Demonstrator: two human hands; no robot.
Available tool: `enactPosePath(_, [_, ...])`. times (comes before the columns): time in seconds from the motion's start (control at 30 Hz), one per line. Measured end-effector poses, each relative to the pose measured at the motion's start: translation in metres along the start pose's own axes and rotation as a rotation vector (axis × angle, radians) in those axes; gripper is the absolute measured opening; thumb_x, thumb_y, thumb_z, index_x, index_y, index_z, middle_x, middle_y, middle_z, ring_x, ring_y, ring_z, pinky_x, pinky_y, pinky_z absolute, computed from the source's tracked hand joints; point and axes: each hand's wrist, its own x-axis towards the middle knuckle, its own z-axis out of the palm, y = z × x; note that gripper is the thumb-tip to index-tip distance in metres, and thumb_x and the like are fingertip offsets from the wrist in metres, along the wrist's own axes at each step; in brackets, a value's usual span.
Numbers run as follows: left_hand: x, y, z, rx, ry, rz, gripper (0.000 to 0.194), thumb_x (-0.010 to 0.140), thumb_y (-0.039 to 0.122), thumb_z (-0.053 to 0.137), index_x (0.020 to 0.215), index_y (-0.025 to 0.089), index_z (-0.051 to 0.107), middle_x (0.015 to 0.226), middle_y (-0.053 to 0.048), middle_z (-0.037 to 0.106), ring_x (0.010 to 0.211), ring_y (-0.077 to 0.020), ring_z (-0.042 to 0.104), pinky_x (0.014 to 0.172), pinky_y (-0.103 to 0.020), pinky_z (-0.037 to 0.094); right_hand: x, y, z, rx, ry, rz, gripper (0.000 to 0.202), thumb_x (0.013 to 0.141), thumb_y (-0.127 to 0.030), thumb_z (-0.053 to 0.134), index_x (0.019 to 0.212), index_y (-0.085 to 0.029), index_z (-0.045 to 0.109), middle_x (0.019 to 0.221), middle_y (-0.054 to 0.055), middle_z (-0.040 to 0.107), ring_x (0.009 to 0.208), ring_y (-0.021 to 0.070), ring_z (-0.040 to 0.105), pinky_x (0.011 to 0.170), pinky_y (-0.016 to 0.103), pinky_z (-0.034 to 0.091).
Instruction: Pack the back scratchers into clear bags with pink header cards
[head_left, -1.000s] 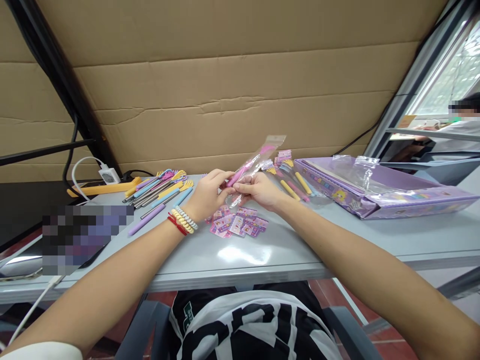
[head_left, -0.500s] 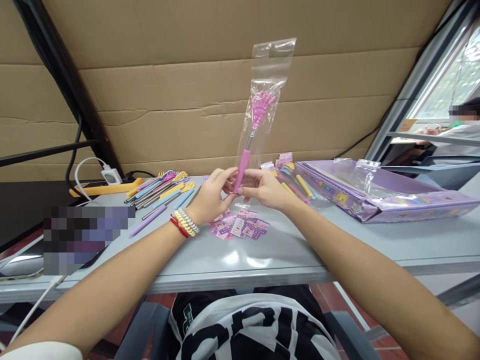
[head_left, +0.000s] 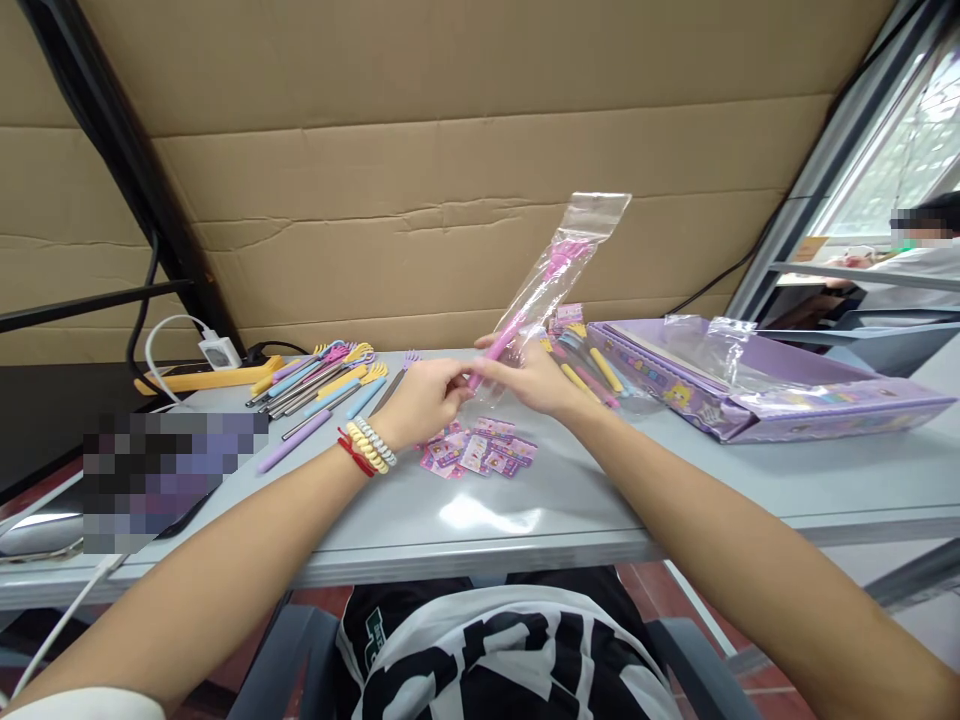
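One Bagged Between the Hands, Many Loose Beside

In the head view, a pink stick stood tilted inside a clear bag, its lower end pinched by the left hand, its bagged shaft gripped by the right hand. Loose sticks lay unbagged left of the hands; a smaller group, seemingly in plastic, lay right, beside a purple box. Printed cards covered the bench nearer the wearer.

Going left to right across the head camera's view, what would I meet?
White charger → pile of loose scratchers → left hand → right hand → purple box.
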Motion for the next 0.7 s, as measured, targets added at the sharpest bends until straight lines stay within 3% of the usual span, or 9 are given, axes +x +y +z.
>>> enactPosePath(0.07, [0.001,0.000,-0.001,-0.016,-0.033,-0.059,0.023,0.077,0.006,0.054,0.089,0.016,0.070,0.069,0.001,0.068,0.061,-0.0114,0.058,0.061,-0.024,0.045,0.004,0.000,-0.003,0.137,0.129,-0.023,0.046,0.065,-0.049,0.074,0.093,-0.017,0.058,0.075,0.002,0.066,0.060,0.0135,0.062,0.045,0.023,0.050])
enactPosePath(0.17, [0.002,-0.003,-0.002,0.006,-0.083,-0.096,0.026,0.074,0.005,0.053,0.089,0.017,0.071,0.071,0.001,0.070,0.063,-0.0118,0.061,0.064,-0.024,0.046,0.009,-0.002,-0.013,0.293,0.188,0.003,0.045,0.068,-0.056,0.069,0.089,-0.018,0.056,0.070,0.001,0.065,0.057,0.0140,0.061,0.044,0.026,0.052])
enactPosePath(0.37, [0.000,-0.014,-0.002,-0.005,-0.200,-0.093,0.033,0.076,0.011,0.056,0.107,0.017,0.066,0.075,0.000,0.072,0.066,-0.0128,0.064,0.069,-0.027,0.049,0.012,-0.001,-0.025,0.315,0.172,0.101,0.030,0.068,-0.039,0.075,0.077,-0.018,0.055,0.067,0.002,0.065,0.057,0.0150,0.062,0.050,0.028,0.054])
enactPosePath(0.53, [-0.003,-0.012,0.000,-0.061,-0.206,-0.049,0.056,0.077,0.014,0.060,0.132,0.015,0.048,0.094,-0.004,0.072,0.075,-0.0133,0.065,0.072,-0.027,0.051,0.014,0.007,-0.025,0.311,0.130,0.110,0.027,0.068,-0.037,0.075,0.072,-0.018,0.056,0.065,0.002,0.064,0.057,0.0145,0.060,0.052,0.029,0.053])
enactPosePath(0.7, [-0.003,-0.011,0.000,-0.080,-0.201,0.042,0.055,0.079,0.010,0.053,0.133,0.014,0.046,0.089,-0.004,0.071,0.073,-0.0128,0.063,0.070,-0.027,0.050,0.015,0.011,-0.025,0.356,0.096,0.123,0.028,0.069,-0.036,0.076,0.067,-0.018,0.055,0.062,0.001,0.062,0.056,0.0131,0.059,0.053,0.028,0.053])
